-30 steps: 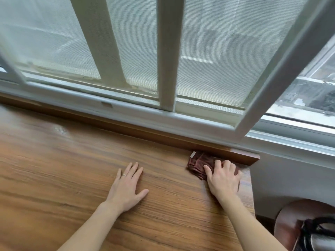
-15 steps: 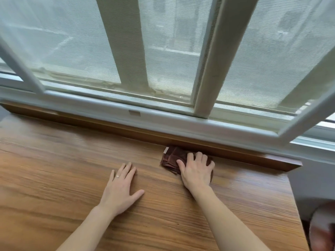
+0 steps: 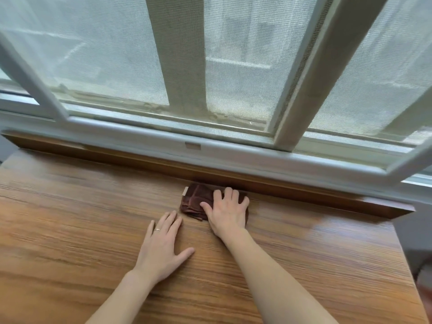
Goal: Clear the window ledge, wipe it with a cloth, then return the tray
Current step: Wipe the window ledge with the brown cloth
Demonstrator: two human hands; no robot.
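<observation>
**Cloth pressed to wooden ledge beneath screened window**

A person's right hand (image 3: 228, 212) lies flat on a dark brown cloth (image 3: 195, 202) on the wooden window ledge (image 3: 70, 218), seen from a head-worn camera looking down. The fingers (image 3: 230, 195) are spread and nearly straight, bearing down on the cloth rather than curling round it; their tips reach its far edge, where ledge meets the raised wooden strip (image 3: 304, 191) under the window frame (image 3: 233, 150). The folded cloth sits under the palm and fingers and sticks out to the left of the thumb, its small pale tag (image 3: 185, 191) showing at the far left corner. How much cloth lies hidden under the hand cannot be told.

The left hand (image 3: 163, 249) rests palm down on bare wood just beside the cloth, its fingers straight and close together, thumb angled out to the right, holding nothing. A ring (image 3: 157, 229) shows on one finger. The fingertips of this hand stop just short of the cloth's near left edge. Behind the frame, mesh screen (image 3: 105, 54) covers the panes.
</observation>
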